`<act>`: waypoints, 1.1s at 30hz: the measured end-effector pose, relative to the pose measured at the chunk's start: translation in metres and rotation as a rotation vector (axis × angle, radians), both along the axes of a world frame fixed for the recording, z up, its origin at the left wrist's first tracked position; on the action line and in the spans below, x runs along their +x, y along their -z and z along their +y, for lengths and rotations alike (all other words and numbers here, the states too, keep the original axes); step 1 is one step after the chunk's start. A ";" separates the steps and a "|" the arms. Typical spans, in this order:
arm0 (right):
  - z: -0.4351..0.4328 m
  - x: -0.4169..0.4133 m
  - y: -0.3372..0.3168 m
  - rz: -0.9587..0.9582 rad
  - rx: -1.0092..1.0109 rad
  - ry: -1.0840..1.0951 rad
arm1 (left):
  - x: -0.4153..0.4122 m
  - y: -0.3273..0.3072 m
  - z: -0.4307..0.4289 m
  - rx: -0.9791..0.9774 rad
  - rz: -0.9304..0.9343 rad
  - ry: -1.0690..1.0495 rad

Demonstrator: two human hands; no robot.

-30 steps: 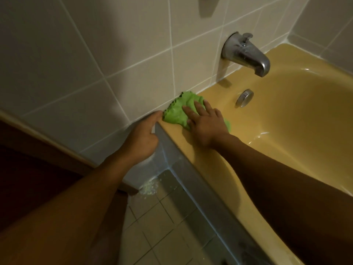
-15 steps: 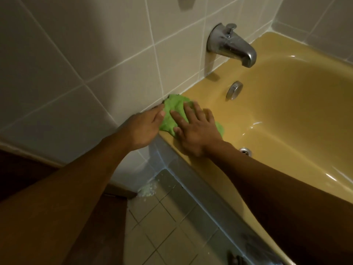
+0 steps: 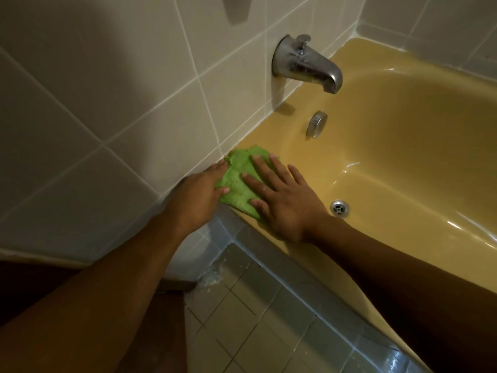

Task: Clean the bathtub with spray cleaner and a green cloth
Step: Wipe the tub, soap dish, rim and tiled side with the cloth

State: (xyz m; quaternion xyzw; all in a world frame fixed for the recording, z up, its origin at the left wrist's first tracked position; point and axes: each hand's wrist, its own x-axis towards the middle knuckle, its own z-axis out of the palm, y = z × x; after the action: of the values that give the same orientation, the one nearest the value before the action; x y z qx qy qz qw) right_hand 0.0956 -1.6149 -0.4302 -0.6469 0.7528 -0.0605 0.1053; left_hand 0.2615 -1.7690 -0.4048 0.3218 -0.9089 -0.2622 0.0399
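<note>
A green cloth (image 3: 240, 179) lies bunched on the near corner of the yellow bathtub's rim (image 3: 271, 127), where rim meets tiled wall. My right hand (image 3: 285, 200) presses flat on the cloth with its fingers spread and straight. My left hand (image 3: 199, 192) sits at the cloth's left edge by the wall, its thumb and fingertips pinching that edge. No spray cleaner is in view.
A chrome spout (image 3: 306, 63) juts from the tiled wall (image 3: 134, 90) over the tub. Below it are a round overflow cap (image 3: 316, 124) and the drain (image 3: 340, 208). Grey tiles face the tub's outer side (image 3: 309, 289), above a tiled floor (image 3: 242, 332).
My left hand has come from the tub's corner onto the cloth's left edge. My right hand has drawn the cloth a little back toward the outer corner of the rim.
</note>
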 end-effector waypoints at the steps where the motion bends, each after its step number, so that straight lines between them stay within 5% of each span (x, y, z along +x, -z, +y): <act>1: -0.002 0.000 0.001 -0.008 0.002 -0.016 | 0.001 0.002 -0.001 -0.003 0.018 0.002; 10: 0.023 0.010 -0.005 -0.021 0.018 -0.004 | 0.007 0.014 -0.012 0.210 0.089 0.011; 16: 0.014 0.011 -0.002 -0.032 0.009 -0.055 | 0.012 0.015 -0.022 0.164 0.040 0.045; 22: 0.095 0.033 -0.001 -0.036 0.017 0.096 | 0.001 0.014 -0.009 0.199 -0.012 0.117; 26: 0.148 0.048 -0.006 -0.066 0.061 0.299 | -0.021 0.019 0.006 -0.067 -0.379 0.254; 33: 0.097 0.056 -0.003 -0.066 0.025 0.431 | -0.048 0.042 0.033 -0.296 -0.310 0.144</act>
State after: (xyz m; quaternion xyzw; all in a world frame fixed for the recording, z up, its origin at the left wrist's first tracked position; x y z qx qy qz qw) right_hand 0.1516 -1.5174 -0.4274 -0.4673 0.8706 -0.0934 0.1226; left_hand 0.2133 -1.7361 -0.4468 0.2831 -0.9534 -0.0754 -0.0725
